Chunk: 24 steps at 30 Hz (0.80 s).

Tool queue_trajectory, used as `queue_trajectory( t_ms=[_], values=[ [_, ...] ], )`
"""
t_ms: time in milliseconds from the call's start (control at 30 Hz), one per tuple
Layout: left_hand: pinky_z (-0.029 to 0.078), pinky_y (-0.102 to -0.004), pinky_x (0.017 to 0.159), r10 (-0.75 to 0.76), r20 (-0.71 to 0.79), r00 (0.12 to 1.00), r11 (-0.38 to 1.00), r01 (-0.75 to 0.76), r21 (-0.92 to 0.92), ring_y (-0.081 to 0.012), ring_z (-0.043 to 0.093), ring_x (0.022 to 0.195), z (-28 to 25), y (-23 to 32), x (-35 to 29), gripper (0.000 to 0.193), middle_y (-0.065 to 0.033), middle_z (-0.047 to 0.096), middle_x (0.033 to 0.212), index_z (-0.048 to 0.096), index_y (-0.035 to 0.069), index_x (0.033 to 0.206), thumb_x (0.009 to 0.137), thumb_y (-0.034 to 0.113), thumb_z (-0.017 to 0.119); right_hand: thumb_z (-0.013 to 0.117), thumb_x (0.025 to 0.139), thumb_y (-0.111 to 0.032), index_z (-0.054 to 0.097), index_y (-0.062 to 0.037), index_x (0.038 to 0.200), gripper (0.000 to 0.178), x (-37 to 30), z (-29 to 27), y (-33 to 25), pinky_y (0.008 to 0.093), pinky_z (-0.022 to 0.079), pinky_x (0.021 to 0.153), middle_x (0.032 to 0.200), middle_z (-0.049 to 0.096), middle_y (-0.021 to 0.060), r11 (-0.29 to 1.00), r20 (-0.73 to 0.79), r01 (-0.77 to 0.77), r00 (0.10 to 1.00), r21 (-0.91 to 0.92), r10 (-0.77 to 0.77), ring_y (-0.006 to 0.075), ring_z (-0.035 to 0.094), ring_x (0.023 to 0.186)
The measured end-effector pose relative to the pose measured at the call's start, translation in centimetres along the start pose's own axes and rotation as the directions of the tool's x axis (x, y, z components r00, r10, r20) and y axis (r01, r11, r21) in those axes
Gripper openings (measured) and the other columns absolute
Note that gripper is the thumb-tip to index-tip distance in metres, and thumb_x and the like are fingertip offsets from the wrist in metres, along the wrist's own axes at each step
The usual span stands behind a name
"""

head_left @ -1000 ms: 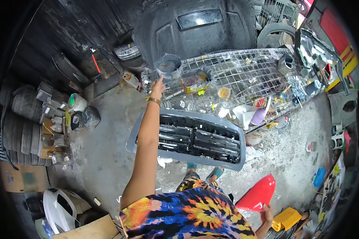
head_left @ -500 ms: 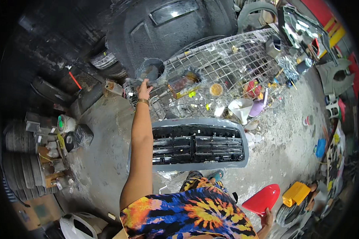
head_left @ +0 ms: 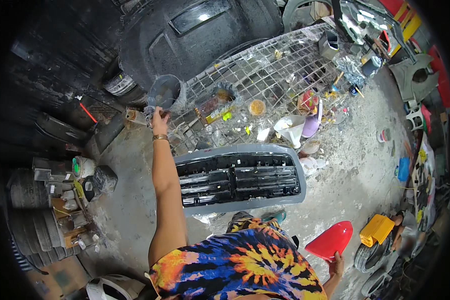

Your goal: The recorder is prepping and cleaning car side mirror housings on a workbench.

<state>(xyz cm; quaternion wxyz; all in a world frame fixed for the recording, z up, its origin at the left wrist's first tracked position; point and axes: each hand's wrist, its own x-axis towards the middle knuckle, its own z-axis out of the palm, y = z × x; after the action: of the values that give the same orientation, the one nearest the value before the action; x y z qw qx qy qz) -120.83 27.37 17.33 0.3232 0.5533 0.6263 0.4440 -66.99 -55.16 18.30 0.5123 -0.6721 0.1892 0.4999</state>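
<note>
My left arm reaches forward to a grey, dust-coated bucket (head_left: 169, 86) at the far left corner of a wire mesh rack. At the bucket's near rim my left hand (head_left: 159, 120) is closed, its fingers curled at the edge. The bucket tilts a little and its inside shows grey. Low on the right, my right hand (head_left: 336, 264) grips the lower edge of a glossy red, tapered curved panel (head_left: 329, 241). Between my arms, in front of my feet, lies a black slatted car grille (head_left: 235, 182) with a wide grey frame.
The mesh rack (head_left: 265, 67) carries a tin, a round amber-filled tub (head_left: 257, 107), a white funnel (head_left: 290, 129) and scraps. Behind it leans a dark car hood (head_left: 210, 42). Tyres and boxes (head_left: 65, 200) line the left; a yellow bundle (head_left: 376, 230) rests on a tyre at right.
The view has swung slightly, shifting the scene left. My left hand and the bucket have moved a bit further left, and the bucket leans more. My right hand keeps the red panel.
</note>
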Motion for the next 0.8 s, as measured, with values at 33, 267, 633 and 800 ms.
queue_trajectory(
  t_ms=[33, 267, 633, 800],
  values=[
    [0.054, -0.0382, 0.078, 0.019, 0.004, 1.0, 1.0, -0.019, 0.012, -0.0207, 0.056, 0.081, -0.7, 0.7, -0.1, 0.018, -0.0073, 0.054, 0.088, 0.058, 0.004, 0.085, 0.077, 0.018, 0.066, 0.069, 0.084, -0.03, 0.057, -0.0126, 0.115, 0.037, 0.5, -0.2, 0.2, 0.0473, 0.053, 0.075, 0.101, 0.067, 0.0048, 1.0, -0.003, -0.009, 1.0, -0.008, 0.009, 0.0214, 0.066, 0.084],
    [0.051, -0.0323, 0.075, 0.162, -0.02, 0.987, 0.938, -0.148, 0.312, -0.017, 0.058, 0.087, -5.9, 7.9, -1.7, 0.015, -0.0089, 0.059, 0.091, 0.06, 0.0, 0.096, 0.082, -0.001, 0.063, 0.066, 0.086, -0.028, 0.057, -0.0113, 0.114, 0.034, 4.3, -1.4, 0.3, 0.0393, 0.053, 0.07, 0.1, 0.067, 0.003, 1.0, 0.051, 0.004, 0.999, -0.022, -0.003, 0.0166, 0.065, 0.083],
    [0.049, -0.0346, 0.095, 0.016, -0.015, 1.0, 0.845, -0.022, -0.535, -0.0251, 0.056, 0.105, 4.7, 27.2, -9.9, 0.038, -0.0136, 0.056, 0.114, 0.056, -0.005, 0.11, 0.085, 0.022, 0.064, 0.065, 0.087, -0.022, 0.056, -0.0069, 0.114, 0.032, 13.3, -13.2, 0.9, 0.0353, 0.056, 0.06, 0.093, 0.067, 0.0068, 0.972, -0.051, 0.019, 0.999, 0.235, -0.007, 0.0173, 0.066, 0.076],
    [0.048, -0.0335, 0.097, 0.1, 0.053, 0.994, 0.833, -0.055, -0.551, -0.0235, 0.056, 0.108, 18.6, 37.0, -21.5, 0.035, -0.0124, 0.058, 0.109, 0.056, -0.003, 0.108, 0.085, 0.022, 0.064, 0.066, 0.085, -0.022, 0.054, -0.0064, 0.113, 0.034, 18.7, -23.5, 1.8, 0.0391, 0.055, 0.059, 0.091, 0.067, 0.0094, 0.95, -0.161, 0.048, 0.987, 0.307, 0.002, 0.0206, 0.065, 0.074]
  ],
)
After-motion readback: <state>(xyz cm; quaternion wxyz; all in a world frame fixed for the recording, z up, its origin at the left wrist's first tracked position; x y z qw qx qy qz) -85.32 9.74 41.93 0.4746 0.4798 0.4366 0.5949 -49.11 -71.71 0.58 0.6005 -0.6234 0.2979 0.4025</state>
